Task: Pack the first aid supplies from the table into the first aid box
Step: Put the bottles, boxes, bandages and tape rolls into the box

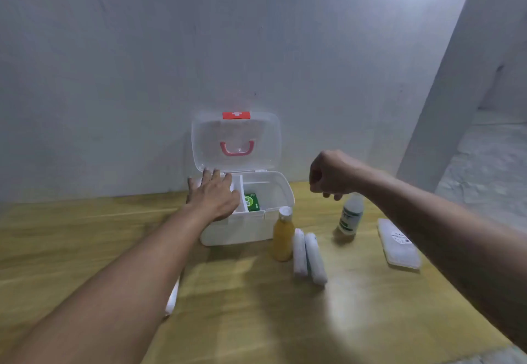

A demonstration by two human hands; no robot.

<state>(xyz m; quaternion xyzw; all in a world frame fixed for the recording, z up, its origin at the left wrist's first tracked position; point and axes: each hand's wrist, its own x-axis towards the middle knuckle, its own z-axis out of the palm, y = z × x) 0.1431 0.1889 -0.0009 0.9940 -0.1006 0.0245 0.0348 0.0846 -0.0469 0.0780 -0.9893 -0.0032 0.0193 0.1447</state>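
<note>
The white first aid box [245, 229] stands open on the wooden table, its clear lid [263, 138] with a red handle leaning back toward the wall. A green packet [252, 201] lies inside it. My left hand [214, 195] rests flat over the box's left compartment, fingers spread, holding nothing. My right hand [330, 174] hovers in the air right of the box, fingers curled downward with nothing visible in them. Just below it stands a clear bottle with a green label [351, 216]. An orange bottle [283, 235] stands by the box's right front corner, next to two white bandage rolls [309, 255].
A flat clear packet [397, 245] lies at the right, partly under my right forearm. A white object [172, 298] pokes out from beneath my left forearm. A grey wall rises close behind the box. The table's right edge gives way to a concrete floor [484, 181].
</note>
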